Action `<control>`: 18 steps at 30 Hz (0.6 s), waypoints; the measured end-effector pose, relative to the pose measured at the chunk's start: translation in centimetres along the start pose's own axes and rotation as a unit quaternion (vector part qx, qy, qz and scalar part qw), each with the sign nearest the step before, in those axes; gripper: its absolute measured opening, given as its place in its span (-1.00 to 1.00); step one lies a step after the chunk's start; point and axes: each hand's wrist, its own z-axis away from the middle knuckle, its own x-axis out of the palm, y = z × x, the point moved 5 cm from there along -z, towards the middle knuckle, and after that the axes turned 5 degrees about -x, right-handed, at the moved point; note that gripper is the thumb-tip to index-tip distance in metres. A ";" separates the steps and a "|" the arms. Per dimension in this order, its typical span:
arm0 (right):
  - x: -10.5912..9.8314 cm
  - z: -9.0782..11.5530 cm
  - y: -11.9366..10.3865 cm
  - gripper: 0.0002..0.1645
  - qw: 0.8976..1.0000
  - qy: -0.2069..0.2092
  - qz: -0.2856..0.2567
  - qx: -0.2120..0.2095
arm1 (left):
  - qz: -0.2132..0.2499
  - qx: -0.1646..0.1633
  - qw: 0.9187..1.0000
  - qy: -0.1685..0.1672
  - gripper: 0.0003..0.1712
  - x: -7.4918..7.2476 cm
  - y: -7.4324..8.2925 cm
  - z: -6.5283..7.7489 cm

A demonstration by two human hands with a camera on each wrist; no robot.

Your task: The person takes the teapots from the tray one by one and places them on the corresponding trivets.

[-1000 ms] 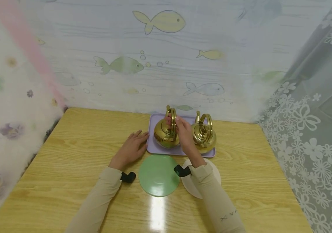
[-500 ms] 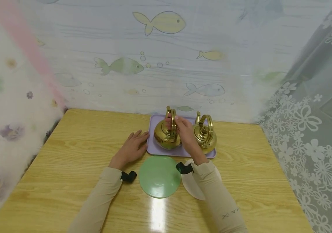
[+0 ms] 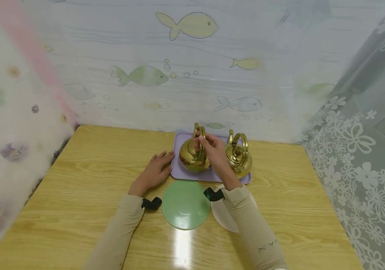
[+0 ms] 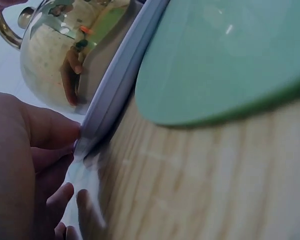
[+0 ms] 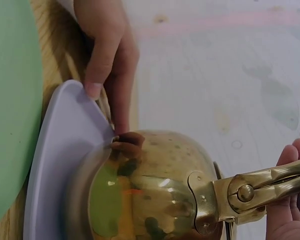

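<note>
Yellow wood grain runs across the counter; everything set on it lies as it did a second ago, and only the right thumb has shifted. Toward twelve o'clock sits a smooth lilac tray, rectangular, with rounded corners and a raised rim. Just beside it at seven o'clock is a glossy green plate; at five, a paler round plate lies partly hidden under the right sleeve. Upright on the tray, in mirror-bright gold-coloured metal, stand the round-bodied first kettle at the nine o'clock end and a matching second kettle at three, both spouts toward twelve. The right hand has its grip curled round the first kettle's arched handle, riveted to the body at its base, the thumb now farther across toward nine o'clock. On the tray's nine o'clock side, the left hand rests with its grip relaxed, fingers fairly straight and touching the rim.
</note>
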 end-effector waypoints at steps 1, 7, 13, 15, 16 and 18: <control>0.0 0.0 0.0 -0.49 1.000 0.001 -0.001 -0.003 | 0.004 0.001 1.000 0.004 -0.37 0.0 0.0 0.0; 0.3 0.1 0.0 -0.49 1.000 0.009 -0.010 -0.016 | 0.015 0.009 0.999 0.031 -0.37 0.2 -0.1 0.2; 0.2 0.2 -0.1 -0.51 0.999 0.022 -0.013 -0.026 | 0.014 0.009 1.000 0.024 -0.37 0.4 -0.2 0.1; 0.2 0.2 -0.1 -0.51 0.999 0.021 -0.018 -0.030 | 0.012 0.008 1.000 0.024 -0.37 0.4 -0.2 0.2; 0.3 0.2 -0.1 -0.51 0.999 0.021 -0.019 -0.032 | 0.010 0.007 1.000 0.023 -0.36 0.5 -0.3 0.2; 0.3 0.2 -0.1 -0.50 0.999 0.019 -0.022 -0.035 | 0.009 0.005 1.000 0.022 -0.36 0.5 -0.4 0.3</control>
